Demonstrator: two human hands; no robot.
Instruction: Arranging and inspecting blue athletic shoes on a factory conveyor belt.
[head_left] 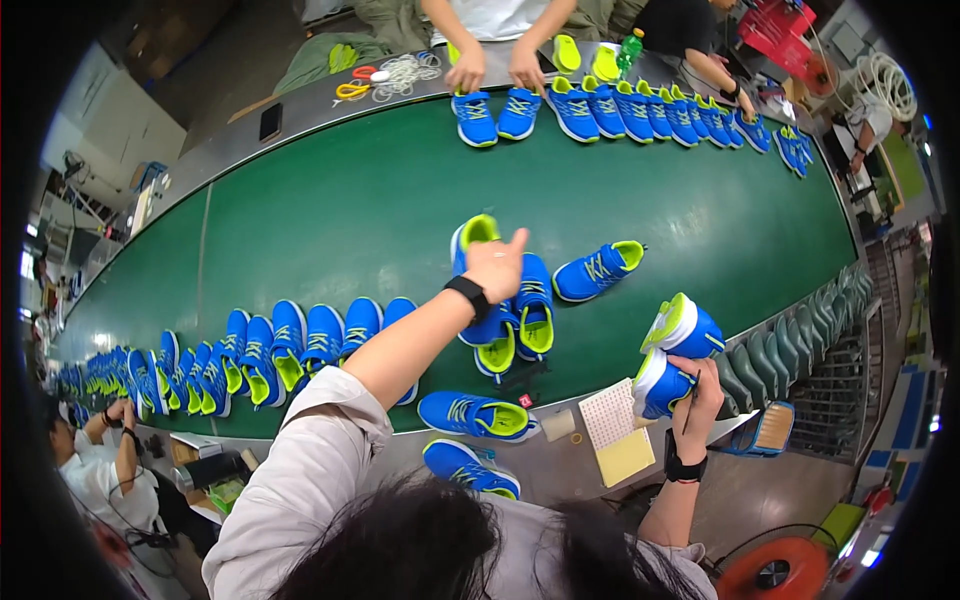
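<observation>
My left hand (495,268) reaches over the green belt, its fingers curled on a blue sneaker (478,230) with a lime-green lining and its thumb sticking out. The fingertips are hidden. Below it, another blue sneaker (535,295) lies close against others, partly covered by my arm. A laced sneaker (590,275) rests apart, to the right. My right hand (697,400) holds two sneakers (685,335) together at the right, over the belt's near edge. Two more sneakers (475,415) lie at the near edge in front of me.
A long row of sneakers (258,355) runs along the belt's near left side. Across the belt, a co-worker's hands (525,68) touch sneakers in another row (640,110). Dotted paper (607,415) and a yellow pad (626,458) lie by my right arm. Grey shoe lasts (790,345) line a rack at right.
</observation>
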